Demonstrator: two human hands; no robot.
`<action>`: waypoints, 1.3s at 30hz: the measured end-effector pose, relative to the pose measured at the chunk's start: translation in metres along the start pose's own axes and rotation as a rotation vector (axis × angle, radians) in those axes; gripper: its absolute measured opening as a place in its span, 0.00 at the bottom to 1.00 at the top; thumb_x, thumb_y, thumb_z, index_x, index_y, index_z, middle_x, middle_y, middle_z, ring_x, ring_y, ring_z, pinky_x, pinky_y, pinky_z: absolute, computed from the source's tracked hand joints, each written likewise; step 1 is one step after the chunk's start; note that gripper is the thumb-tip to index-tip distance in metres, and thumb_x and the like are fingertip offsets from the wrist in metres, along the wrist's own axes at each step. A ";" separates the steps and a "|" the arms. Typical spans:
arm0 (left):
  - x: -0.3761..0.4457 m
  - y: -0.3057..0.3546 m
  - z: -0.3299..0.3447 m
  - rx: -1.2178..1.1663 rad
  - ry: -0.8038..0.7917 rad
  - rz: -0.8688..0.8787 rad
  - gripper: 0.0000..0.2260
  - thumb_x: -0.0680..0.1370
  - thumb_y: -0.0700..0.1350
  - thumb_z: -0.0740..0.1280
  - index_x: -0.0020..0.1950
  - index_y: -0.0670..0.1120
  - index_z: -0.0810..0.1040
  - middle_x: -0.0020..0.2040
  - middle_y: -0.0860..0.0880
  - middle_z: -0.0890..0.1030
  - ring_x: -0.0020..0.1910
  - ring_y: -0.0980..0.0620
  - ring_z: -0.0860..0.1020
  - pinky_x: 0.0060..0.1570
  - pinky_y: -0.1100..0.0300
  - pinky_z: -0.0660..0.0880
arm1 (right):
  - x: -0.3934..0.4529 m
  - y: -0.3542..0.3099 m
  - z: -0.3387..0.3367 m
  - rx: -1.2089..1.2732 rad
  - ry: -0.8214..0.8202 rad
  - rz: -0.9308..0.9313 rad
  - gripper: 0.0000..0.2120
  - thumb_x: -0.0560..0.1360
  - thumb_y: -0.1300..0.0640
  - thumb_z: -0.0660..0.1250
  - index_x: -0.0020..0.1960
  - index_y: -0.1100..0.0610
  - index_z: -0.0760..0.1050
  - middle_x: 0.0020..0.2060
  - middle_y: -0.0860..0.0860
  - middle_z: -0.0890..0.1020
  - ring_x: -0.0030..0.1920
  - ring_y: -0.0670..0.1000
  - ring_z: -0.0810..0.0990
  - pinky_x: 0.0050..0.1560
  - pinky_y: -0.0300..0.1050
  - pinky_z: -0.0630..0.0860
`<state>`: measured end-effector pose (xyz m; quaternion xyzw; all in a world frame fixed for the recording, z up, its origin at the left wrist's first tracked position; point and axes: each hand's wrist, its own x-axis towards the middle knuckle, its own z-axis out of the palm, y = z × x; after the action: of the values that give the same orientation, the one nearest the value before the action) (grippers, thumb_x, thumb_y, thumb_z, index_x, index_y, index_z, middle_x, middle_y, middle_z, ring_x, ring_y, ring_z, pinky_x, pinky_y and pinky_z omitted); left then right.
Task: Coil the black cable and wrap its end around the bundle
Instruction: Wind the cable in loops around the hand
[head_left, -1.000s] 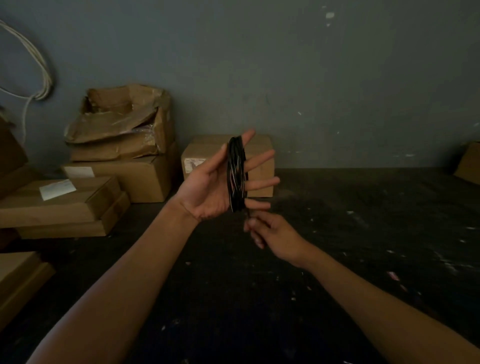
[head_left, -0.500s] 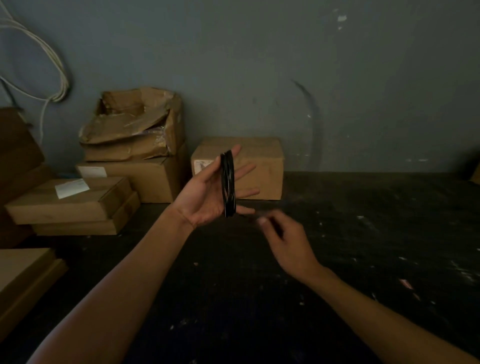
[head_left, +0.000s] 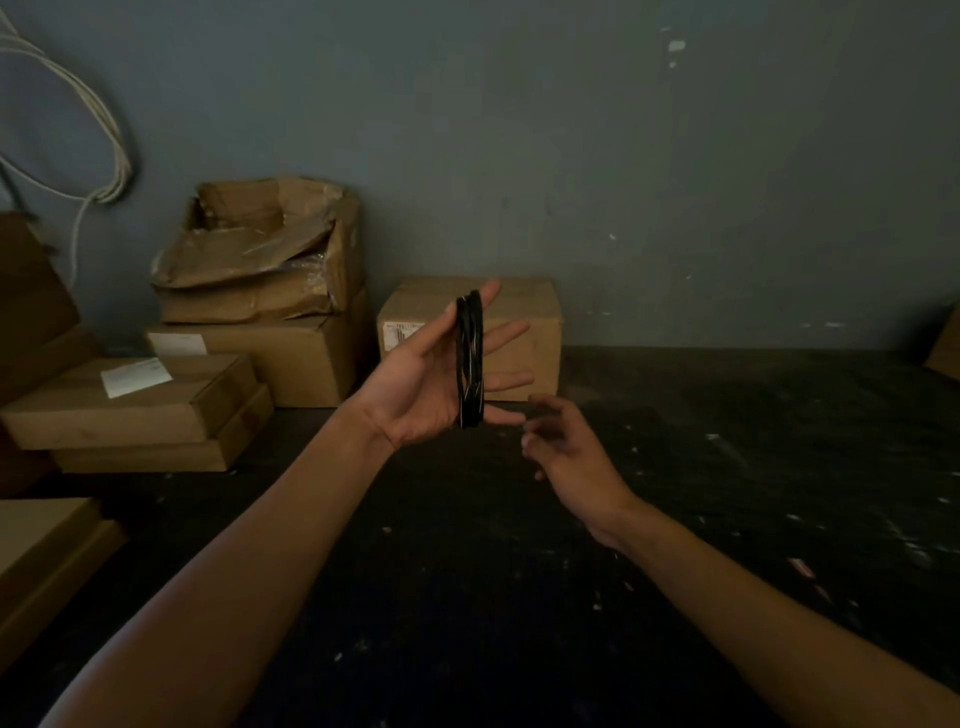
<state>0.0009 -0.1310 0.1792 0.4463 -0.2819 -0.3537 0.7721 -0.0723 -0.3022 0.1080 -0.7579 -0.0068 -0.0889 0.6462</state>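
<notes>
Both hands steadier; right hand (head_left: 571, 457) nearer cable (head_left: 470, 358).

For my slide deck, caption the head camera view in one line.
Glossy black cable coil looped around the open left hand's straight fingers, right hand loose beside it, brown cardboard boxes behind.

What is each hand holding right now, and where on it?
The black cable is looped as a coil around the straight fingers of the left hand. The right hand hovers beside it, holding nothing visible.
</notes>
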 end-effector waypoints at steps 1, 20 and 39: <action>-0.001 -0.001 0.002 -0.004 -0.030 -0.011 0.20 0.83 0.58 0.50 0.75 0.63 0.65 0.77 0.47 0.67 0.72 0.31 0.65 0.63 0.25 0.63 | 0.004 -0.001 -0.001 -0.016 -0.016 -0.027 0.23 0.79 0.60 0.63 0.71 0.45 0.62 0.64 0.51 0.73 0.61 0.50 0.75 0.59 0.47 0.75; 0.001 -0.006 0.020 -0.143 -0.326 -0.034 0.22 0.82 0.57 0.50 0.77 0.60 0.59 0.79 0.42 0.58 0.74 0.28 0.55 0.65 0.24 0.55 | 0.011 0.003 0.004 -0.015 -0.269 -0.127 0.13 0.83 0.54 0.55 0.54 0.57 0.76 0.37 0.55 0.77 0.37 0.52 0.77 0.40 0.48 0.77; 0.006 -0.014 -0.022 0.091 0.316 0.044 0.19 0.83 0.59 0.51 0.73 0.63 0.65 0.75 0.49 0.69 0.73 0.34 0.64 0.63 0.28 0.65 | -0.015 -0.041 0.000 -0.505 -0.370 -0.175 0.08 0.81 0.52 0.59 0.49 0.48 0.77 0.31 0.46 0.75 0.25 0.39 0.71 0.24 0.31 0.67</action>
<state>0.0173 -0.1299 0.1577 0.5244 -0.1825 -0.2491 0.7935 -0.0920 -0.2936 0.1456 -0.8941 -0.1670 -0.0038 0.4156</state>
